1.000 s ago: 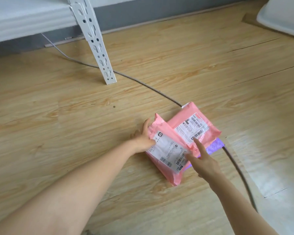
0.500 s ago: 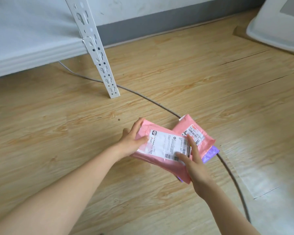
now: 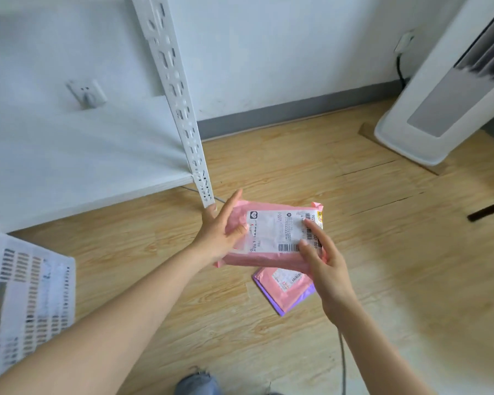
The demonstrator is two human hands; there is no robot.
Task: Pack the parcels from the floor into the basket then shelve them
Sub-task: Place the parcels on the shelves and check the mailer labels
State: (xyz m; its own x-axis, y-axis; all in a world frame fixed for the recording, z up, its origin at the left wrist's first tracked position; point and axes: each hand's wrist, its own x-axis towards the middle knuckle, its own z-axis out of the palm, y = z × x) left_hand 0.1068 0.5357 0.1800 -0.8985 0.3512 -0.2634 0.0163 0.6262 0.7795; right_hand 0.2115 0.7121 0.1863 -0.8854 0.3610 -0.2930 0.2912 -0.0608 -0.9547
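Observation:
A pink parcel [image 3: 271,232] with a white shipping label hangs above the floor, held between both hands. My left hand [image 3: 217,232] grips its left end, and my right hand [image 3: 322,258] holds its right end with fingers on the label. On the floor below lies a second pink parcel [image 3: 285,283] on top of a purple parcel [image 3: 293,305]. The white perforated basket [image 3: 26,297] stands at the left edge, blurred. The white shelf [image 3: 77,161] sits low at the upper left.
A white slotted shelf post [image 3: 183,115] stands just behind my left hand. A white floor-standing appliance [image 3: 445,98] occupies the upper right. A grey cable [image 3: 343,363] runs over the wooden floor near my right forearm. A wall socket [image 3: 87,92] is behind the shelf.
Both hands lifted the top pink parcel off the stack and up from the floor. The view tilted upward, bringing the basket, wall and appliance into sight.

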